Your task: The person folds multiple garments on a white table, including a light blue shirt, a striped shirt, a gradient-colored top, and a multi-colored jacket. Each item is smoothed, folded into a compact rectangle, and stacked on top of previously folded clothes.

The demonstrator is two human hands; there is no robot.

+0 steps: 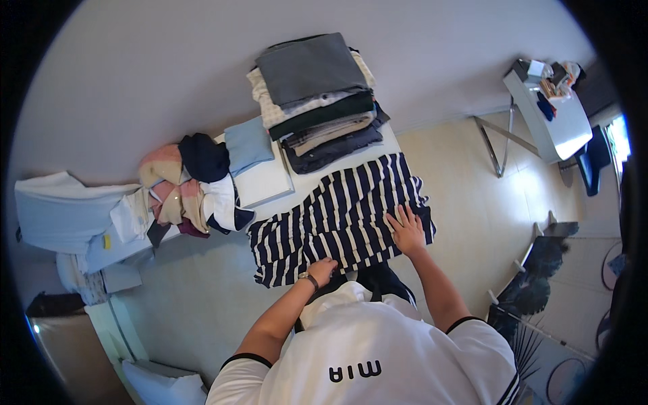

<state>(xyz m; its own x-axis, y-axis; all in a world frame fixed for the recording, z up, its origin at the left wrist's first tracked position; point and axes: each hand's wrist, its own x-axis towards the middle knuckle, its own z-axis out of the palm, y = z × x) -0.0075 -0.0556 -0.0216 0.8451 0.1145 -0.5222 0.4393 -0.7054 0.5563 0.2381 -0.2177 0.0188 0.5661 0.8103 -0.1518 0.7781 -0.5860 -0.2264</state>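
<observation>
A navy and white striped garment (pixel 349 215) lies spread over the near part of a white table, its front edge hanging toward my body. My right hand (pixel 409 234) rests flat on its right side, fingers apart. At the near edge, left of my right hand, my left hand (pixel 322 271) has its fingers curled on the fabric; the fingertips are partly hidden. A wristwatch (pixel 308 278) is on my left wrist. Just beyond the garment rises a stack of folded clothes (pixel 324 106), with a grey folded piece (pixel 314 68) on top.
A folded light-blue cloth (pixel 248 146) lies on a white box (pixel 266 179) left of the stack. Farther left are rumpled clothes (pixel 185 197) and a pale blue cloth (pixel 66 212). A white desk (pixel 562 121) stands at the far right, with a dark chair (pixel 595 159) near it.
</observation>
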